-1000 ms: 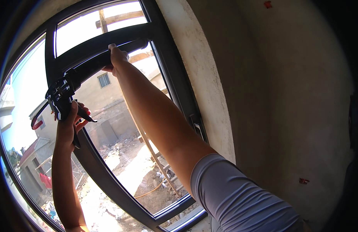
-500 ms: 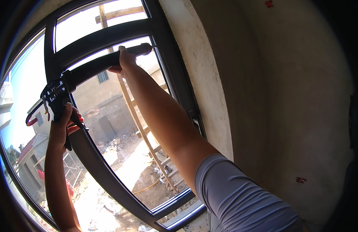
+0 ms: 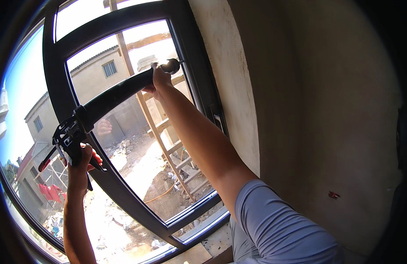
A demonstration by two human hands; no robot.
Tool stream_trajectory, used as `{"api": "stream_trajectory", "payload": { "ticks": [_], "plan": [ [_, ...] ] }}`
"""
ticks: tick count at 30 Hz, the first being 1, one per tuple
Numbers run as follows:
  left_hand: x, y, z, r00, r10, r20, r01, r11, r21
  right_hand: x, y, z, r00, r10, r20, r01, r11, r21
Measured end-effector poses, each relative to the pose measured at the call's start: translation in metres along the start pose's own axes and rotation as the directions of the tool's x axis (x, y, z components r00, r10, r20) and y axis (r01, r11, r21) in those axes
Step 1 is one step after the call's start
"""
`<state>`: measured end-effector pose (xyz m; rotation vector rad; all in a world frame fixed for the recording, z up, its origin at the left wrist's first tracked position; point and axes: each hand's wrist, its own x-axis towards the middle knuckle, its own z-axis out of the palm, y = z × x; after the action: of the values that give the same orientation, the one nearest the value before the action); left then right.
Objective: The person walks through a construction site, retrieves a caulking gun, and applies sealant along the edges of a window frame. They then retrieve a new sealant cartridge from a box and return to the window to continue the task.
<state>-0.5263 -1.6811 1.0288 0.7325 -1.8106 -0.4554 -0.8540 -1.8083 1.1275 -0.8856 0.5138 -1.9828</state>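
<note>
A black caulking gun [image 3: 117, 96] is held up in front of the window, slanting so its nozzle end is at the upper right. My left hand [image 3: 83, 163] is closed around the gun's handle, fingers on the trigger. Farther forward, my right hand [image 3: 160, 79] wraps the underside of the barrel near its front end. The thin nozzle tip [image 3: 181, 62] points at the inner edge of the dark window frame [image 3: 195, 57], where glass and frame meet. Whether the tip touches there, I cannot tell. Sealant is not discernible at this size.
A window handle [image 3: 218, 118] is on the frame's right side. Beside it rises a rough plaster wall [image 3: 245, 101]. Through the glass show a wooden ladder [image 3: 170, 152], rubble [image 3: 133, 160] and a pale building [image 3: 95, 72]. A small red spot [image 3: 333, 195] marks the wall at right.
The caulking gun and both hands have moved down along the window's right edge, away from the upper corner. The view has shifted slightly too. Both hands keep their hold.
</note>
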Motion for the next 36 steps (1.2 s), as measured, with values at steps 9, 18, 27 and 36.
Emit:
{"api": "stream_trajectory", "payload": {
  "ticks": [9, 18, 27, 36],
  "plan": [
    [-0.073, -0.049, 0.03, 1.0, 0.012, -0.015, -0.011, 0.998, 0.058, -0.037, 0.051, -0.059, 0.993, 0.087, -0.079, -0.086, 0.996, 0.016],
    [-0.144, -0.072, 0.07, 0.998, 0.004, -0.068, 0.017, 0.951, 0.308, -0.075, 0.093, -0.119, 0.974, 0.155, -0.163, -0.153, 0.988, 0.024],
    [-0.194, -0.08, 0.097, 0.974, 0.192, 0.12, -0.225, 0.883, 0.412, -0.109, 0.13, -0.177, 0.941, 0.231, -0.248, -0.234, 0.972, 0.017],
    [-0.244, -0.116, 0.126, 0.985, 0.149, 0.085, -0.171, 0.892, 0.419, -0.133, 0.184, -0.234, 0.897, 0.341, -0.281, -0.337, 0.939, 0.064]
  ]
}}
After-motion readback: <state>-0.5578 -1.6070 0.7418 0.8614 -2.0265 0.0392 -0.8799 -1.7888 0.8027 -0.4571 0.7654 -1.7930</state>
